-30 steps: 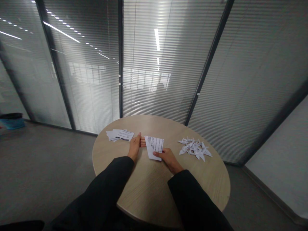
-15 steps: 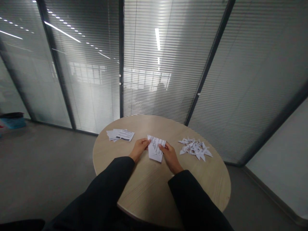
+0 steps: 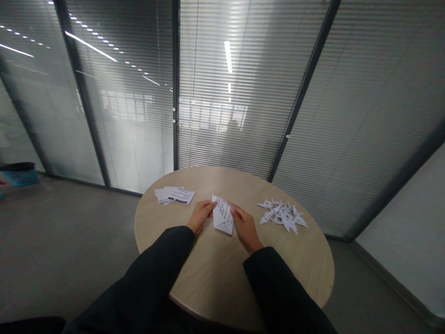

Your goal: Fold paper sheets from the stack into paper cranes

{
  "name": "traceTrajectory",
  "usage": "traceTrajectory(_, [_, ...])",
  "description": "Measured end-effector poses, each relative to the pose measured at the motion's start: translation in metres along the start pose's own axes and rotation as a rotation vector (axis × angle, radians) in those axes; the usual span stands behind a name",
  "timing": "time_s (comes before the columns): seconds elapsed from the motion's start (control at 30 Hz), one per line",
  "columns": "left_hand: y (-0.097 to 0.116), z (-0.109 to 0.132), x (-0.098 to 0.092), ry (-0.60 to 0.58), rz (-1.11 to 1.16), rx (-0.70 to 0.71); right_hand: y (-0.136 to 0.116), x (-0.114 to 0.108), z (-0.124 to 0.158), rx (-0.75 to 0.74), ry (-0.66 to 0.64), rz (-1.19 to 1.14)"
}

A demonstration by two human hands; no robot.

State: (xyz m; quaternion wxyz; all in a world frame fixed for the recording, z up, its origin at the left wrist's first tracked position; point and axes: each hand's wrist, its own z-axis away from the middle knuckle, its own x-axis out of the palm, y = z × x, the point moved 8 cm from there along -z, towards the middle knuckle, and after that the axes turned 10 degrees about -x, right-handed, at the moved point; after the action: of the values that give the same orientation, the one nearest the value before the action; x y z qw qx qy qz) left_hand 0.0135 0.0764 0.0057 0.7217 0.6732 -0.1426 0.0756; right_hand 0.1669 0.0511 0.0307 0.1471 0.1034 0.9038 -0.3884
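Fingers (image 3: 211, 204) of the left hand (image 3: 200, 216) and right hand (image 3: 245, 227) grip opposite edges of a folded paper (image 3: 221, 217) between them, white with slanted dark print and partly hidden by the right thumb, over a pale wooden table (image 3: 215, 271). Left of them lie loose printed sheets (image 3: 179, 195); right of them, a heap of pointed white paper figures (image 3: 282, 215). Past them stand blind-covered glass partitions (image 3: 222, 69), with grey floor (image 3: 86, 232) and a blue bin (image 3: 20, 177) far left.
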Motion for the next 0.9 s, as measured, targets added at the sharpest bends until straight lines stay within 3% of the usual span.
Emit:
traceTrajectory(0.2, [-0.002,-0.002,-0.005,0.024,0.061,-0.018,-0.024,0.009,0.002,-0.279,-0.134,0.368])
traceTrajectory(0.33, [-0.001,-0.001,-0.003,0.010,0.077,-0.017,-0.030,0.016,0.004,-0.384,-0.182,0.568])
traceTrajectory(0.5, [0.001,0.003,0.001,-0.011,0.096,-0.023,-0.030,0.019,0.006,-0.416,-0.203,0.683])
traceTrajectory(0.9, [0.004,0.001,-0.008,0.067,0.053,0.016,-0.038,0.025,0.007,-0.478,-0.273,0.700])
